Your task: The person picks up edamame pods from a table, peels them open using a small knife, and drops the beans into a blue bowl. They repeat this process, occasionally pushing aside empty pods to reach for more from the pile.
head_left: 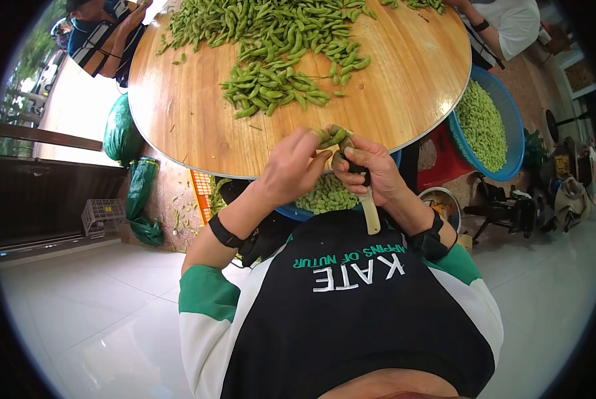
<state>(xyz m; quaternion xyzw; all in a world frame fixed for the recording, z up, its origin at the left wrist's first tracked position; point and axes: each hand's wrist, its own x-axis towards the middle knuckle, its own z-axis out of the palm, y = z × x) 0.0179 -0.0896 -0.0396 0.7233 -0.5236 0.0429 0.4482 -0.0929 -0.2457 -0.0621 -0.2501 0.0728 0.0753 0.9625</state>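
Head cam: pod point(336, 137) btwn hands point(291, 163) looks med. green, slim, elongated.

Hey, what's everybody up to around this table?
A person holds a green pod between the left hand and right hand, at the near edge of a wooden table. A pale object juts out below the right hand. A heap of pods lies on the table; loose beans sit below the hands. A blue basket at right holds more.
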